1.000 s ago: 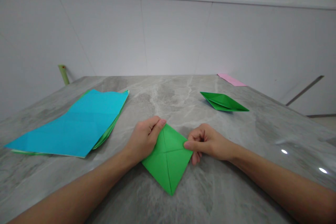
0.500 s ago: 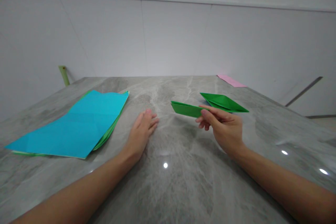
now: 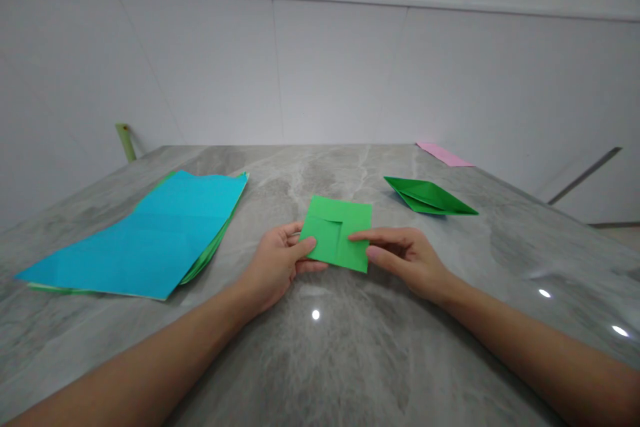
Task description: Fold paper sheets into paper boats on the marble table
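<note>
A folded square of bright green paper (image 3: 356,233) is held up between my hands, its face toward me and an L-shaped slit line where flaps meet. My left hand (image 3: 277,267) grips its left edge, thumb on the front and fingers behind or below. My right hand (image 3: 413,260) is at the right edge, index finger laid on the face and thumb at the border; its other fingers are partly hidden. A darker green folded paper piece, boat-like with pointed ends (image 3: 430,197), lies on the table beyond my right hand.
A stack of blue and green paper sheets (image 3: 150,233) lies at the left on the grey marbled table (image 3: 310,373). Pink paper (image 3: 444,154) rests at the far right edge by the white wall (image 3: 330,73). A pale green strip (image 3: 125,142) stands behind the far left edge.
The green paper has moved left and turned from edge-on to face me. My left hand has risen from the table and taken its left side; my right hand now touches its right edge.
</note>
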Available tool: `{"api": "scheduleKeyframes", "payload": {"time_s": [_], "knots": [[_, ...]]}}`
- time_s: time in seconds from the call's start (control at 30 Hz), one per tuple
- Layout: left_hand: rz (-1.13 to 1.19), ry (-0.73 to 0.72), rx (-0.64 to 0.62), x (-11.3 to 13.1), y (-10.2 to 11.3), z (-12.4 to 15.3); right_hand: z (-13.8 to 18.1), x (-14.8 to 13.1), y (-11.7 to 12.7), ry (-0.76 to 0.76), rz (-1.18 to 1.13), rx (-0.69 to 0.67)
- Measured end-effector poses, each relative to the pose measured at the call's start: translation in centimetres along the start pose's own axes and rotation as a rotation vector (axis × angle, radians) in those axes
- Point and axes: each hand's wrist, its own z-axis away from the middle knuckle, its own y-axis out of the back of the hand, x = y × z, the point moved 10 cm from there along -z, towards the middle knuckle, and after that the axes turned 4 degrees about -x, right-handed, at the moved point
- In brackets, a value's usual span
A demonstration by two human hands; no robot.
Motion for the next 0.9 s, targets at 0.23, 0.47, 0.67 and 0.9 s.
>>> {"api": "scheduleKeyframes", "payload": {"time_s": [0.23, 0.47, 0.67, 0.9], "knots": [[-0.396, -0.153, -0.101, 0.8, -1.6, 0.8, -0.3, 3.8, 1.6, -0.284, -0.184, 0.191], [-1.280, -0.550, -0.283, 2.4, -4.5, 2.7, -0.4, 4.5, 0.6, -0.328, 0.007, 0.068], [-1.524, -0.559, -0.440, 1.2, -6.4, 3.6, -0.2, 4.5, 0.6, -0.334, -0.048, 0.089], [-1.553, -0.555, -0.419, 0.8, -6.3, 3.6, 0.4, 3.8, -0.5, -0.370, 0.019, 0.111]]}}
